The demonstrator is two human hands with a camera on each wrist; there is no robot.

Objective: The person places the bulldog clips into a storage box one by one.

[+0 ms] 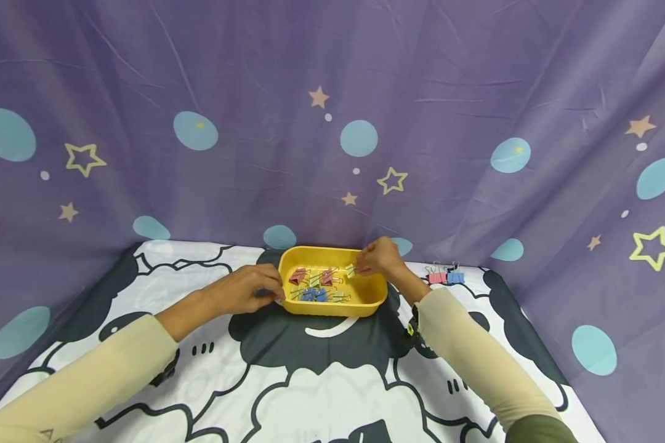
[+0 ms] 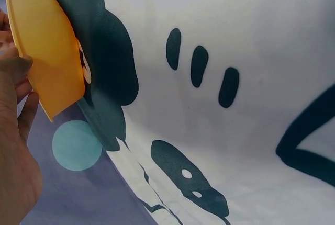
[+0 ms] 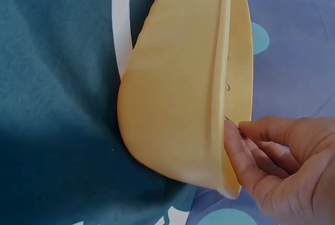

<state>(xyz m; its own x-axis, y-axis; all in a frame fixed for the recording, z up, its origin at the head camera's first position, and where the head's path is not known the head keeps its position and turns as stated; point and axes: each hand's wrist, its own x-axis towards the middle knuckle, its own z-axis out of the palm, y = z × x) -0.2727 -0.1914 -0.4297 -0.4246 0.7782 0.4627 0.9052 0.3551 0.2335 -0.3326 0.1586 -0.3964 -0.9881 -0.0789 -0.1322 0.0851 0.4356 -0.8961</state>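
Note:
A yellow tray (image 1: pixel 332 311) holds several binder clips: red ones (image 1: pixel 298 276), blue ones (image 1: pixel 314 295) and pale yellow-green ones (image 1: pixel 340 297). My left hand (image 1: pixel 250 288) grips the tray's left rim; in the left wrist view the thumb (image 2: pixel 20 65) lies against the outer wall. Over the right part of the tray, my right hand (image 1: pixel 379 255) pinches a pale yellow binder clip (image 1: pixel 351 271) by its wire end. From the right wrist the fingertips (image 3: pixel 233 131) show just inside the rim, with most of the clip hidden.
On the table to the right of the tray stand a pink binder clip (image 1: pixel 436 278) and a blue binder clip (image 1: pixel 455 277), side by side. A sheep-patterned cloth (image 1: pixel 332 394) covers the table. A purple curtain (image 1: pixel 288 154) hangs right behind the tray.

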